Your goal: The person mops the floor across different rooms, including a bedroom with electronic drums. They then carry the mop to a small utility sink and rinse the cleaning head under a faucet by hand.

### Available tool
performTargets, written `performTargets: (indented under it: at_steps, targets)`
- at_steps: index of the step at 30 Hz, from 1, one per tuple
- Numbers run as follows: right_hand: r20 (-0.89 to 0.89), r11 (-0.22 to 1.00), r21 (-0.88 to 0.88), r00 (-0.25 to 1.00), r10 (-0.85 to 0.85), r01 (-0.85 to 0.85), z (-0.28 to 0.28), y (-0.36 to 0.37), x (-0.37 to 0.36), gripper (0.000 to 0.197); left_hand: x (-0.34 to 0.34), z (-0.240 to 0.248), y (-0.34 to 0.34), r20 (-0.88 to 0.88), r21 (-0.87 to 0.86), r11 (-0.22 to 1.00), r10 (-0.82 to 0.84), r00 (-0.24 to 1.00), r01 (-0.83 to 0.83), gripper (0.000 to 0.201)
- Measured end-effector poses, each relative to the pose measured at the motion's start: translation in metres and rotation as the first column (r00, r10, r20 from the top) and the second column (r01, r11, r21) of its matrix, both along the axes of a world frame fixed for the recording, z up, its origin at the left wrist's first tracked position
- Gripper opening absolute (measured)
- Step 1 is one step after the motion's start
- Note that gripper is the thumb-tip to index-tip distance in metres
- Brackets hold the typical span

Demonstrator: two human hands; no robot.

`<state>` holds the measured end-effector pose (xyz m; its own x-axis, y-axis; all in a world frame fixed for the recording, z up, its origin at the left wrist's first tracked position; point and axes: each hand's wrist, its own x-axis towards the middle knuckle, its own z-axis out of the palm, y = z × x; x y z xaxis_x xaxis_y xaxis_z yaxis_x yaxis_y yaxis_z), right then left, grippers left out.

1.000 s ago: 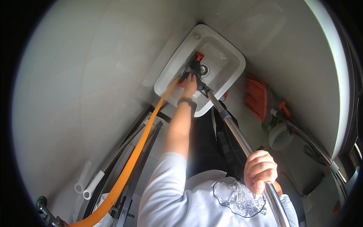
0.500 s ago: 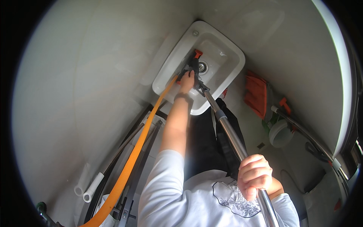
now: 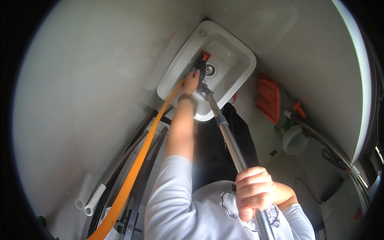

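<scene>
A white sink (image 3: 167, 71) holds a dark flat mop head (image 3: 203, 66) with an orange end tab (image 3: 206, 55), beside the metal drain (image 3: 210, 70). Inside the basin my left hand (image 3: 191, 82) is closed on the mop head's left side; its fingertips are partly hidden. The silver mop pole (image 3: 232, 146) slants from the mop head over the sink's near rim toward my body. My right hand (image 3: 255, 192) wraps round this pole in front of my shirt. A flat orange hose (image 3: 138, 166) runs up from the lower left and ends from sight by my left hand.
At left, a pole with a white end (image 3: 95, 199) leans by a dark metal frame (image 3: 130, 214). To the right are an orange cloth (image 3: 267, 98), a white bucket (image 3: 294, 140) and another pole (image 3: 320, 138) along the wall. Pale walls enclose the sink.
My right hand has shifted left and slightly down with the pole, which stands steeper. My left hand stays at the mop head, and its lower orange tab is no longer visible. The view has shifted slightly.
</scene>
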<state>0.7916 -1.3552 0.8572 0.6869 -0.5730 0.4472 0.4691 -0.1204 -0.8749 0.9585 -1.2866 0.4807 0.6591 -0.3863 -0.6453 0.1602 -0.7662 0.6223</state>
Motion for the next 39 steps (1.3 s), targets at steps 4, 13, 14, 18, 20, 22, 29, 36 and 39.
performTargets:
  at_steps: [4,13,14,18,20,22,29,36,39]
  targets:
    - [0.021,1.000,0.012,0.999,0.029,-0.029,0.003,-0.006,0.003,0.020,0.009,-0.008,0.018,0.008,0.020,0.999,0.033,0.999,-0.033,0.054]
    - [-0.043,0.972,0.114,0.978,-0.203,0.207,0.021,-0.025,-0.024,0.028,0.019,0.153,-0.010,0.149,0.098,0.935,0.326,0.934,-0.342,0.050]
    - [-0.057,0.974,0.106,0.979,-0.198,0.203,0.028,-0.026,-0.026,0.028,0.019,0.162,-0.009,0.333,0.118,0.972,0.155,0.930,-0.205,0.052]
    - [0.067,0.950,0.060,0.949,-0.309,0.306,0.064,-0.026,-0.043,0.029,-0.030,0.231,-0.017,0.487,-0.085,0.979,0.204,0.849,-0.187,0.058]
    - [0.126,0.970,0.037,0.962,-0.243,0.240,0.077,-0.028,-0.053,0.021,-0.047,0.276,-0.029,0.447,-0.125,0.976,0.215,0.869,-0.177,0.060]
    - [0.098,0.953,0.055,0.948,-0.302,0.298,0.085,-0.028,-0.057,0.022,-0.062,0.300,-0.029,0.482,-0.175,0.975,0.205,0.852,-0.135,0.060]
    - [0.000,0.944,0.005,0.944,-0.331,0.331,0.069,-0.015,-0.047,0.029,-0.111,0.336,-0.030,0.404,-0.336,0.942,0.120,0.907,0.025,0.059]
    - [0.004,0.981,0.008,0.981,-0.196,0.196,0.072,-0.018,-0.054,0.025,-0.093,0.313,-0.016,0.448,-0.369,0.929,0.162,0.879,0.017,0.046]
    - [0.125,0.975,0.059,0.967,-0.221,0.215,0.077,-0.020,-0.060,0.026,-0.056,0.263,0.008,0.282,-0.277,0.939,0.283,0.917,-0.204,0.045]
